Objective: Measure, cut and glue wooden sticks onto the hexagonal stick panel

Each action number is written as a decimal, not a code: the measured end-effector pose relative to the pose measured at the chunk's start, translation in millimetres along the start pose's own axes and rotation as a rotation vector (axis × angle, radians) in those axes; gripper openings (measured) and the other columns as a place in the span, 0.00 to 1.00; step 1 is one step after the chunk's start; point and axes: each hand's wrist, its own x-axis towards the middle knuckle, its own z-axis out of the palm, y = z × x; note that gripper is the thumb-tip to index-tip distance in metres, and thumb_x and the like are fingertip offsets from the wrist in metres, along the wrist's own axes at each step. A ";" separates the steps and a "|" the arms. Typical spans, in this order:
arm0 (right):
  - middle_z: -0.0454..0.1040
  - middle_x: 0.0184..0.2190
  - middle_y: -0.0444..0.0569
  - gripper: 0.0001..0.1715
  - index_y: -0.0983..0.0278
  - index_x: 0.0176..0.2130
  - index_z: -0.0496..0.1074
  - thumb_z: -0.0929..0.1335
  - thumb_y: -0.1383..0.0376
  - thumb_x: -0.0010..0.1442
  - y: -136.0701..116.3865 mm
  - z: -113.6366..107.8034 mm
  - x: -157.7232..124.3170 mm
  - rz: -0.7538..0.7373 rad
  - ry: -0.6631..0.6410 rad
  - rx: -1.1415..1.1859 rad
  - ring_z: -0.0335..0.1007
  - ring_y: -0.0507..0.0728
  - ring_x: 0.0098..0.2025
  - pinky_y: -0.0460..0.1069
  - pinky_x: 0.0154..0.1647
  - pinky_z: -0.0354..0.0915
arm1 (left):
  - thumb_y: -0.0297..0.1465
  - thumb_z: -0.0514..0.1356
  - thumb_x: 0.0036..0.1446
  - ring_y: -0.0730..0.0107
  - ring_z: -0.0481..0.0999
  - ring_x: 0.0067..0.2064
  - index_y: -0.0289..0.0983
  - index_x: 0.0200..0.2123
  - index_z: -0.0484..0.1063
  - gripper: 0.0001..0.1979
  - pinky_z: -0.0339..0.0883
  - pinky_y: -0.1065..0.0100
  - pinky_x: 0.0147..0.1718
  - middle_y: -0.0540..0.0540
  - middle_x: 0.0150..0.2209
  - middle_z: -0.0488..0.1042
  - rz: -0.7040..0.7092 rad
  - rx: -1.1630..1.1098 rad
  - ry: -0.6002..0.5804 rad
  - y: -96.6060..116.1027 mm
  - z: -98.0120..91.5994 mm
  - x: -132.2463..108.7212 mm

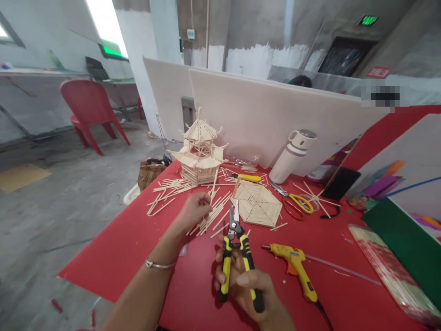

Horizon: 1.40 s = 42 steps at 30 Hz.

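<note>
Head view: looks down and forward over a red table (131,248), with both of the person's bare hands low in the middle.
Left hand: the left hand (195,211), with a thin bracelet on the wrist, is closed in a pinch around a thin wooden stick (214,184) that stands nearly upright above the knuckles.
Right hand: the right hand (248,287) is wrapped around the yellow-and-black handles of the cutters (236,255). Their short blades stand parted and point up, near the left fingers.
Risk, fingers: the parted blades sit close to the pinching fingertips, so a squeeze made with the stick held too short could nip skin.
Risk, stick: a thin stick may splinter or flick away when cut, since nothing braces its free end.
Risk, glue gun: the yellow glue gun (294,266) lies just beside the right hand, nozzle towards the cutters. I cannot tell whether it is hot. A brushing wrist could get burnt.
Loose sticks: a scattered pile (210,216) lies under and around the left hand, easily swept off.
Beyond the hands: a flat hexagonal stick panel (257,202), then a stick pagoda model (200,154), which the upright stick nearly reaches.
Further right: yellow-handled scissors (296,200) and a tilted white flask (291,156), against a white partition (275,110).
</note>
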 end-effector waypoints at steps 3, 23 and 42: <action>0.77 0.42 0.50 0.34 0.59 0.51 0.71 0.69 0.68 0.42 -1.0 7.2 1.9 0.020 -0.025 0.023 0.71 0.58 0.39 0.58 0.49 0.65 | 0.30 0.60 0.44 0.78 0.59 0.15 0.39 0.36 0.65 0.13 0.48 0.76 0.15 0.59 0.18 0.67 0.023 -0.186 -0.107 6.4 7.6 -8.4; 0.68 0.27 0.42 0.19 0.63 0.33 0.69 0.66 0.70 0.35 -22.3 21.9 -1.1 -0.068 0.536 -1.090 0.60 0.53 0.30 0.47 0.30 0.55 | 0.42 0.71 0.39 0.77 0.63 0.22 0.32 0.33 0.81 0.21 0.56 0.73 0.23 0.52 0.19 0.69 0.152 -0.344 -0.009 6.5 5.4 -31.6; 0.69 0.29 0.43 0.20 0.62 0.33 0.67 0.66 0.72 0.34 -20.8 26.5 18.6 -0.040 0.464 -1.100 0.65 0.55 0.33 0.48 0.31 0.58 | 0.30 0.65 0.49 0.71 0.71 0.28 0.35 0.29 0.82 0.06 0.64 0.70 0.30 0.45 0.27 0.78 0.434 -0.022 0.163 9.2 12.3 -33.9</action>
